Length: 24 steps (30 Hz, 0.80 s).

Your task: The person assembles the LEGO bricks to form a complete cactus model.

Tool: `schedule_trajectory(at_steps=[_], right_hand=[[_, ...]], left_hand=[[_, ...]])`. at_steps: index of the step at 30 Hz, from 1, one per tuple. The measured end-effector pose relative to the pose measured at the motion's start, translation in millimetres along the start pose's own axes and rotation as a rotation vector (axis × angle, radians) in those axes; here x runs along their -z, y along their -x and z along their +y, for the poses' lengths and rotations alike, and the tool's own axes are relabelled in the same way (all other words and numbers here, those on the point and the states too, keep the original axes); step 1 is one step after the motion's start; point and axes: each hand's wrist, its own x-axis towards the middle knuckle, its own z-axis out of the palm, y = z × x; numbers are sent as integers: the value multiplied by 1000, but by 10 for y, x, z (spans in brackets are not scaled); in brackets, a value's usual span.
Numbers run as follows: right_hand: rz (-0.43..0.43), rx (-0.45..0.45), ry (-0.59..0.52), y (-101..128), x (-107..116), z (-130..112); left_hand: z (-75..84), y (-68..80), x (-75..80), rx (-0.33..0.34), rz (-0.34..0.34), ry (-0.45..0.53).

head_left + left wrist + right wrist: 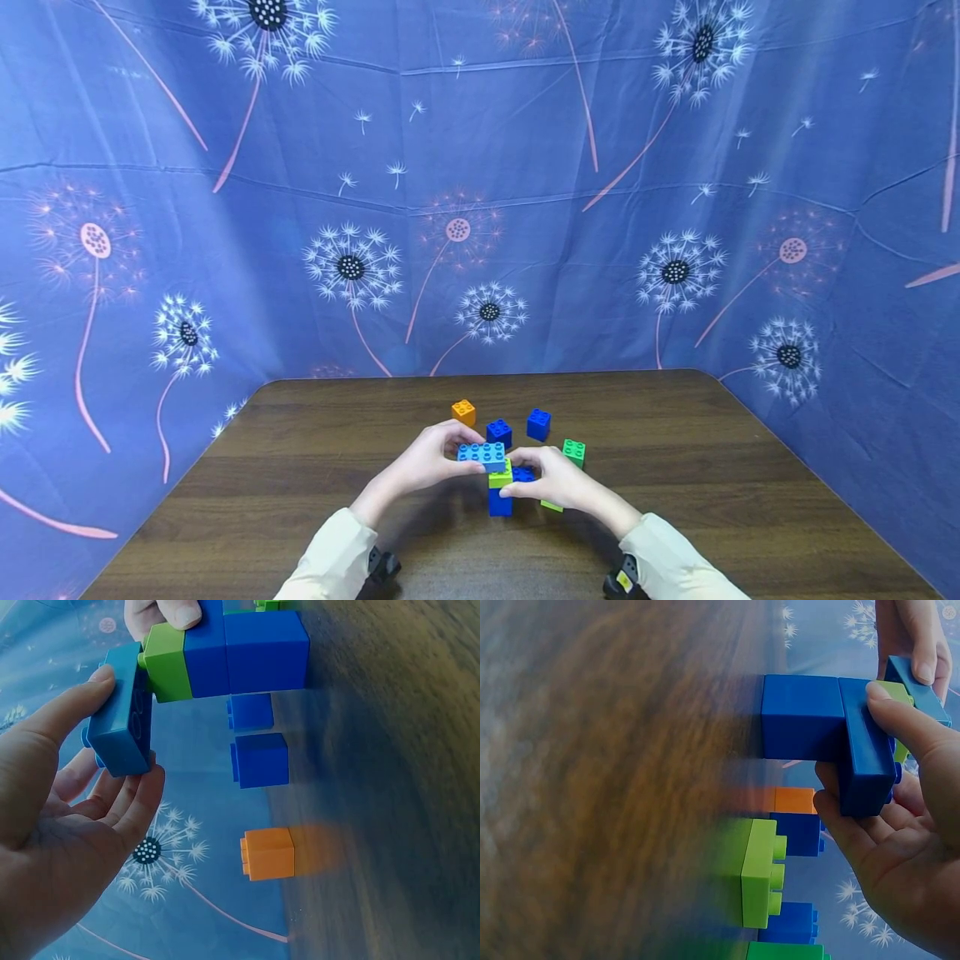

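My left hand (427, 457) holds a light blue eight-stud toy brick (480, 455) between thumb and fingers. That brick lies over a lime brick (166, 666), right at its studs and slightly tilted in the left wrist view. The lime brick tops a small tower: below it comes a long dark blue brick (865, 754), and a tall blue brick (802, 716) stands at the bottom on the table. My right hand (561, 479) pinches the long dark blue brick's overhanging end, thumb on the near side close to the lime brick, fingers on the far side.
Behind the tower on the wooden table (322, 442) stand an orange brick (463, 412) and two blue bricks, one nearer (498, 432) and one farther right (538, 424). A green brick (573, 452) and a lime brick (757, 874) are near the right hand. Patterned cloth (480, 167) hangs around.
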Motion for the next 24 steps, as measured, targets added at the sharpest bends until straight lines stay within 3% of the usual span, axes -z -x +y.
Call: schedule_trajectory(at_steps=[12, 24], right_hand=[[-10, -67, -27, -10, 6, 6], [-10, -50, -11, -15, 1, -9]], left_hand=[[-13, -26, -20, 8, -18, -2], [5, -29, -32, 2, -21, 8]])
